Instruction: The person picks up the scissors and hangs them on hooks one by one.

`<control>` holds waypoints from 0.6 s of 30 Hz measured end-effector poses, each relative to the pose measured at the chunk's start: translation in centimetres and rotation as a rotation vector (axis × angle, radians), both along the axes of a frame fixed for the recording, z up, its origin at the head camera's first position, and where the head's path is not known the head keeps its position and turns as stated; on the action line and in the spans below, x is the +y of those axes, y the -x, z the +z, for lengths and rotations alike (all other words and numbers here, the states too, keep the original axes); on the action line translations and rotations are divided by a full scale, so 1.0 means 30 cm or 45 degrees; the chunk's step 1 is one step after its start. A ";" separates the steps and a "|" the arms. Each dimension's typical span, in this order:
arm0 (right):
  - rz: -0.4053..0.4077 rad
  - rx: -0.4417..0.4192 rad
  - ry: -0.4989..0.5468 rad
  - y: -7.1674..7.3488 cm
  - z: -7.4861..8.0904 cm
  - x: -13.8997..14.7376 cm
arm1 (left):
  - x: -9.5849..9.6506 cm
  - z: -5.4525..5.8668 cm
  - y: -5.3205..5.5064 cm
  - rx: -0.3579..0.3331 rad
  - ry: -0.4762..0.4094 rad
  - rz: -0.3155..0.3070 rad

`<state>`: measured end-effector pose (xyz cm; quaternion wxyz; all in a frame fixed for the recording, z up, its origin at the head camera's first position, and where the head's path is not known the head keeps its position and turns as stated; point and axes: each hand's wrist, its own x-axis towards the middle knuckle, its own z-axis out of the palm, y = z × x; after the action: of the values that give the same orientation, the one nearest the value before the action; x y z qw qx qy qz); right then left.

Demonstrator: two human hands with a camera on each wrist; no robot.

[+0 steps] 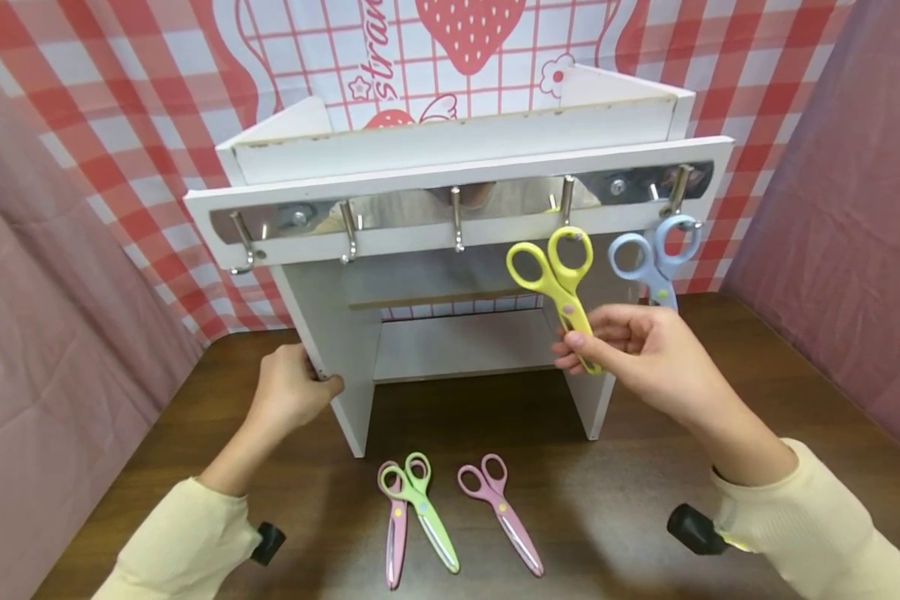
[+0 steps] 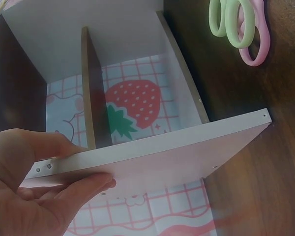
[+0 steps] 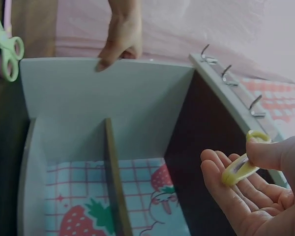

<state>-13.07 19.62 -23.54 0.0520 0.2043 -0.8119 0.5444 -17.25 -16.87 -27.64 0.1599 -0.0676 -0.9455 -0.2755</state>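
Note:
My right hand (image 1: 656, 358) pinches the yellow scissors (image 1: 562, 292) by the blade end, thumb in front, handle loops upward. One loop overlaps the lower end of a metal hook (image 1: 567, 200); whether it is hung there I cannot tell. Blue scissors (image 1: 658, 254) hang from the rightmost hook (image 1: 678, 187), partly behind that hand. My left hand (image 1: 292, 387) grips the edge of the white shelf's left side panel (image 1: 337, 350), thumb and fingers on opposite faces in the left wrist view.
On the wooden table (image 1: 300, 500) lie green scissors (image 1: 423, 508) across pink scissors (image 1: 396, 533), with mauve-pink scissors (image 1: 501, 512) to their right. More hooks (image 1: 348, 229) line the shelf's front rail. A checked strawberry cloth (image 1: 157, 100) hangs behind.

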 end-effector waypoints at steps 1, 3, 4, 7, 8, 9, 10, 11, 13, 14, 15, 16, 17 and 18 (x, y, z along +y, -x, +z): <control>0.009 -0.007 0.005 0.002 -0.009 0.002 | 0.000 0.000 0.000 0.000 -0.001 0.000; 0.022 -0.016 0.002 0.004 -0.028 0.007 | 0.001 0.000 -0.002 -0.004 -0.005 0.001; 0.028 -0.017 0.001 0.004 -0.035 0.009 | 0.001 0.002 -0.001 -0.002 -0.004 0.000; 0.056 -0.027 0.002 0.007 -0.058 0.018 | 0.001 0.005 0.000 -0.001 -0.002 0.001; 0.057 -0.033 -0.004 0.007 -0.066 0.021 | 0.001 0.005 0.000 0.000 -0.002 0.001; 0.059 -0.037 -0.012 0.007 -0.073 0.025 | 0.001 0.005 0.000 0.001 0.000 0.000; 0.057 -0.048 -0.024 0.008 -0.081 0.029 | 0.001 0.005 0.000 0.001 0.001 -0.001; 0.055 -0.056 -0.041 0.009 -0.088 0.033 | 0.001 0.004 0.000 0.002 0.001 -0.001; 0.052 -0.058 -0.087 0.011 -0.104 0.041 | 0.001 0.004 0.000 0.003 0.002 -0.002; 0.060 -0.055 -0.107 0.012 -0.113 0.044 | 0.001 0.004 0.000 0.002 0.001 -0.002; 0.070 -0.052 -0.127 0.012 -0.120 0.046 | 0.001 0.003 -0.001 0.001 -0.001 -0.003; 0.072 -0.051 -0.154 0.013 -0.129 0.047 | 0.002 0.003 -0.001 0.000 -0.003 -0.003; 0.074 -0.046 -0.184 0.012 -0.137 0.045 | 0.002 0.003 -0.001 0.000 -0.004 -0.004; 0.078 -0.041 -0.221 0.011 -0.146 0.044 | 0.002 0.003 -0.001 -0.002 -0.006 -0.005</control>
<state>-13.39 20.93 -27.92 0.0044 0.2238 -0.8501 0.4766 -17.21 -16.80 -27.55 0.1587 -0.0688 -0.9448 -0.2783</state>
